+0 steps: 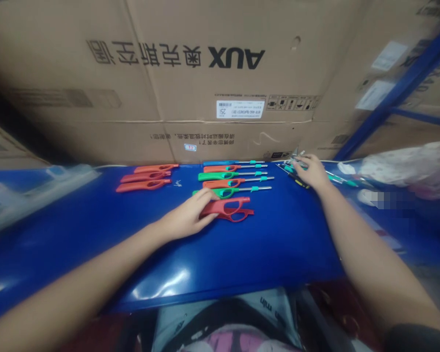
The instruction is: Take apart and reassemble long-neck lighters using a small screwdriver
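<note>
My left hand (201, 210) is closed around a pair of red lighter casing halves (229, 207), each with an oval trigger opening, held just above the blue table. Right beyond it lies a row of blue, orange and green utility lighters (220, 176) with metal rods and teal triggers. Over on the right, my right hand (311, 170) reaches into a cluster of small teal parts (288, 167), its fingers curled together. A pointed metal tip shows by those fingers; whatever they grip is too small to name. Black-and-yellow-handled pliers or cutters (301, 183) lie under that hand.
Several red and orange casings (144, 186) lie at the left, beside small white bits (178, 183). A large cardboard box (183, 98) stands behind the blue table (242, 259). More rods and teal parts (337, 178) lie at the right, near another person's sleeve (399, 164).
</note>
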`<move>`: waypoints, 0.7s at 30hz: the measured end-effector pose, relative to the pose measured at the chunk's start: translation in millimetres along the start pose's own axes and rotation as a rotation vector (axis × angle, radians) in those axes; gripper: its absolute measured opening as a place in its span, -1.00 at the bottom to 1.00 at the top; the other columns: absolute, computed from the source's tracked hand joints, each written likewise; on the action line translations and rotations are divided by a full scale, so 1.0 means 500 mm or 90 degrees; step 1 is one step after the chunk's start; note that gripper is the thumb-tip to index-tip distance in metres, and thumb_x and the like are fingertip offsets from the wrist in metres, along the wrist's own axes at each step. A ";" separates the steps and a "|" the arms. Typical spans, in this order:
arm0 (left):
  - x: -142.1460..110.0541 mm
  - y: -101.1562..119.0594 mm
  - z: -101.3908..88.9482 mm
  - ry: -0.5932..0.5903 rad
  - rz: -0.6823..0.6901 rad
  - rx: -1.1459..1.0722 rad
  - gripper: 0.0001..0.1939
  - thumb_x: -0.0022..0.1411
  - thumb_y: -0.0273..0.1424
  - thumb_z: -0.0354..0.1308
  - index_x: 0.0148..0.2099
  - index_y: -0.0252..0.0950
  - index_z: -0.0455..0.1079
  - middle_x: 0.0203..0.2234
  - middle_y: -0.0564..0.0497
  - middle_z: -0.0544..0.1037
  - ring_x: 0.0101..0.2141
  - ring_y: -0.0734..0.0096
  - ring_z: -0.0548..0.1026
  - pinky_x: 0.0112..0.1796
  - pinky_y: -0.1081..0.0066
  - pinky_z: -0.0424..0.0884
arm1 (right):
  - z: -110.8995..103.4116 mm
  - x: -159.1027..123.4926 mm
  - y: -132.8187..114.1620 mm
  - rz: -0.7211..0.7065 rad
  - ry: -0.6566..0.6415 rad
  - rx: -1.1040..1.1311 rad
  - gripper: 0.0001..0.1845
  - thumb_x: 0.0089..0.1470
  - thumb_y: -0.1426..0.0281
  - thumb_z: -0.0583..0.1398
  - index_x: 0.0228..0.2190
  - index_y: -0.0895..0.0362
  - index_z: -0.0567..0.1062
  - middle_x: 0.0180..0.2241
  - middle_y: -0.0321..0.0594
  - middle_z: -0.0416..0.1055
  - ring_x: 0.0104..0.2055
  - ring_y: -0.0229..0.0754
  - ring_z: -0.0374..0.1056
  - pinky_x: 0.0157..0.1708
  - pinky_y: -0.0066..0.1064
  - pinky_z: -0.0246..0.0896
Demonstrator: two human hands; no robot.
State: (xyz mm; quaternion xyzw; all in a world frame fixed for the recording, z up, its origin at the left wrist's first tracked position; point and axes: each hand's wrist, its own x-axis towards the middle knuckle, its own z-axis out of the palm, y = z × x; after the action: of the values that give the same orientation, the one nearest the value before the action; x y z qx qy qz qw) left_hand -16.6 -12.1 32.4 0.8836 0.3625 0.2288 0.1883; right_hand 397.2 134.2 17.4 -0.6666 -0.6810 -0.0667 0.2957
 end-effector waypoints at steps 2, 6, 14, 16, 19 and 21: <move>0.001 -0.007 0.007 0.004 0.020 -0.001 -0.75 0.43 -0.31 0.05 0.10 -0.23 0.29 -0.01 -0.10 0.40 -0.01 0.25 0.41 0.03 0.27 0.37 | -0.001 0.002 -0.005 -0.014 0.020 0.010 -0.50 0.16 0.22 0.11 0.02 0.24 0.53 0.07 0.15 0.38 0.11 0.14 0.35 0.12 -0.08 0.23; 0.001 -0.019 0.015 -0.010 0.033 0.034 -0.70 0.40 -0.25 0.11 0.11 -0.22 0.37 -0.02 -0.11 0.44 0.02 0.20 0.40 0.08 0.21 0.35 | -0.009 -0.004 -0.034 -0.082 -0.026 0.029 -0.59 0.13 0.24 0.14 -0.10 0.22 0.58 -0.11 0.13 0.47 -0.01 0.17 0.41 0.08 0.00 0.26; 0.001 -0.020 0.012 -0.026 -0.004 0.058 -0.67 0.37 -0.22 0.14 0.10 -0.25 0.43 -0.07 -0.13 0.48 -0.03 0.18 0.43 0.04 0.21 0.37 | -0.010 -0.065 -0.155 -0.277 -0.150 0.094 -0.64 0.22 0.22 0.12 -0.05 0.10 0.53 -0.05 -0.04 0.47 0.02 0.05 0.39 0.05 -0.06 0.31; 0.003 -0.014 0.012 -0.028 -0.010 0.059 -0.70 0.38 -0.23 0.13 0.06 -0.26 0.45 -0.10 -0.12 0.49 -0.07 0.21 0.45 0.00 0.24 0.39 | -0.013 -0.084 -0.188 -0.355 -0.180 0.123 -0.65 0.25 0.24 0.11 -0.01 0.07 0.51 -0.01 -0.04 0.44 0.07 0.06 0.34 0.08 0.01 0.27; 0.005 0.000 -0.001 -0.058 -0.033 0.067 -0.76 0.33 -0.30 0.14 -0.02 -0.27 0.45 -0.14 -0.10 0.51 -0.10 0.21 0.46 -0.06 0.28 0.39 | -0.018 -0.112 -0.231 -0.437 -0.226 0.174 -0.63 0.27 0.24 0.13 0.08 0.02 0.45 0.01 -0.06 0.42 0.08 0.04 0.32 0.09 0.05 0.24; 0.001 0.006 -0.023 -0.103 -0.074 0.066 -0.80 0.25 -0.35 0.16 -0.08 -0.26 0.44 -0.17 -0.06 0.52 -0.15 0.23 0.47 -0.12 0.31 0.39 | -0.015 -0.127 -0.251 -0.479 -0.246 0.205 -0.60 0.27 0.22 0.16 0.11 0.02 0.43 0.02 -0.06 0.41 0.07 0.01 0.31 0.09 0.00 0.25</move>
State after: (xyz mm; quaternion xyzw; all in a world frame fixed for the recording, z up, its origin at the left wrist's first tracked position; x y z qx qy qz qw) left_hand -20.6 -11.7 43.7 0.8853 0.4080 0.1264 0.1838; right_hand 276.8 62.8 30.2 -0.3181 -0.9204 0.0628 0.2184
